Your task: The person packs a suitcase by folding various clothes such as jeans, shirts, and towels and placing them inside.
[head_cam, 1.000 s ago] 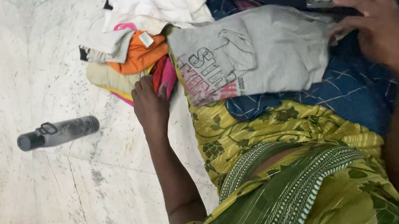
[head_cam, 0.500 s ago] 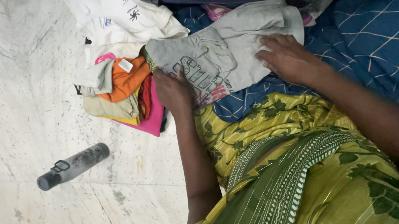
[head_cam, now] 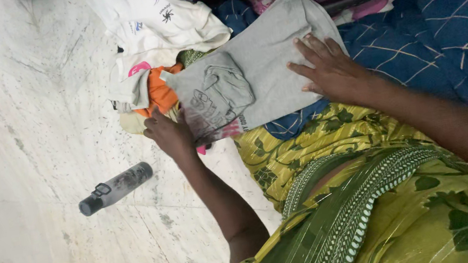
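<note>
A dark water bottle (head_cam: 115, 188) lies on its side on the marble floor (head_cam: 26, 120). Right of it, the left hand (head_cam: 170, 134) grips the near edge of a grey printed T-shirt (head_cam: 257, 78), fingers curled on the cloth. The shirt lies partly folded across the lap, beside a pile of clothes (head_cam: 152, 50). The right hand (head_cam: 327, 70) presses flat on it, fingers spread wide.

Bare left hand (head_cam: 170, 134) and forearm with no sleeve or jewellery showing, bare right hand (head_cam: 331, 72) at two o'clock of it, yellow-green leaf-printed draped cotton garment (head_cam: 335, 140) over the lap, dark green patterned white-dotted woven border band (head_cam: 346, 207) running diagonally
</note>
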